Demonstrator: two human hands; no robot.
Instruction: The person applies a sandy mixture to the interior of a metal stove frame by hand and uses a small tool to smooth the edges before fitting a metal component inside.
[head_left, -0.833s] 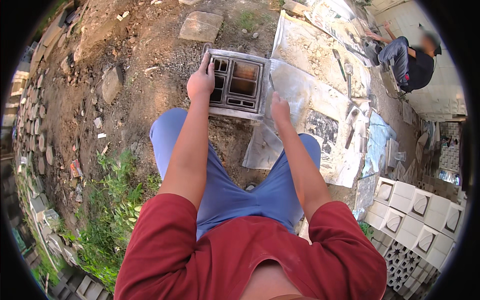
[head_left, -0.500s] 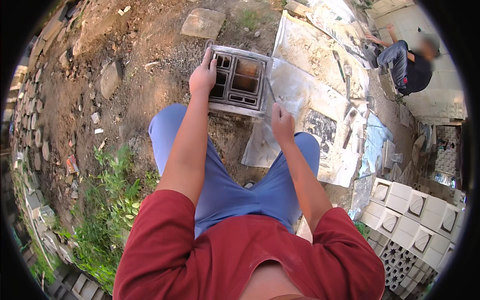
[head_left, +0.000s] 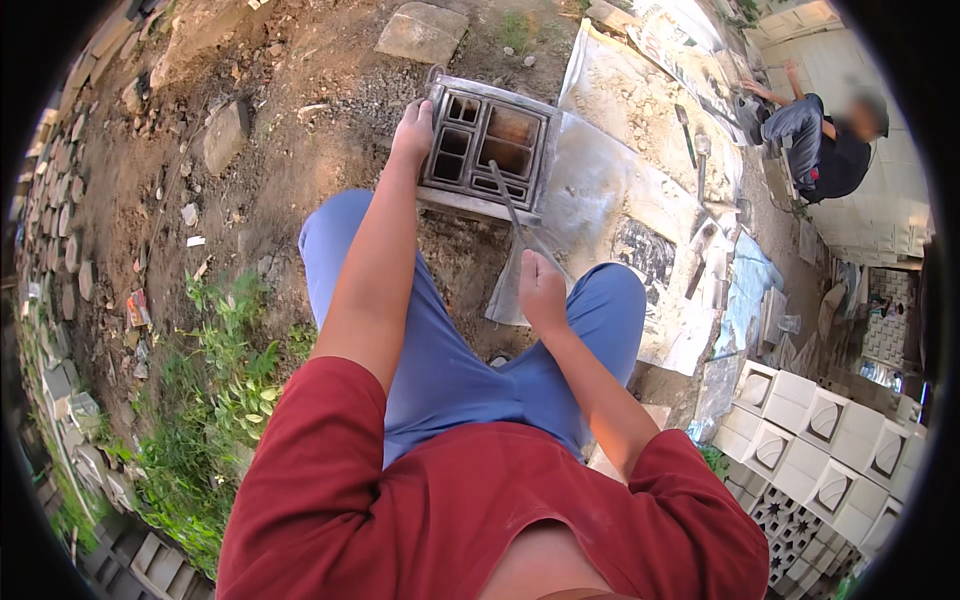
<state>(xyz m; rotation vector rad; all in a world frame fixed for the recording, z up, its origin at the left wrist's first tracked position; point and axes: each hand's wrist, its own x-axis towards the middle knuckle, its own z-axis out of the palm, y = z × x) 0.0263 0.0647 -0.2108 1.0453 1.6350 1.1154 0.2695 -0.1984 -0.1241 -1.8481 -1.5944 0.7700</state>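
A grey metal mould (head_left: pixel 548 165) with several rectangular openings rests on the dirt in front of my knees, its inside partly rust-brown. My left hand (head_left: pixel 412 130) grips its left edge, with the fingers partly hidden. In my closed right hand (head_left: pixel 543 290) is a thin metal rod (head_left: pixel 507 200), slanting up and left. The rod's far end lies over the lower middle of the mould; whether it touches cannot be told. Its lower part is smeared by motion near my fist.
Right of the mould lies a white sheet (head_left: pixel 590 170) with sandy material and trowels (head_left: pixel 703 165). Another person (head_left: pixel 835 150) sits at the far right. Pale blocks (head_left: pixel 800 430) are stacked at lower right. A flat stone (head_left: pixel 422 35) lies beyond the mould, weeds (head_left: pixel 215 390) at left.
My right hand has drawn back toward my body and slightly left. The rod's far end has moved from the mould's right edge to over its lower middle. My left hand keeps its hold.
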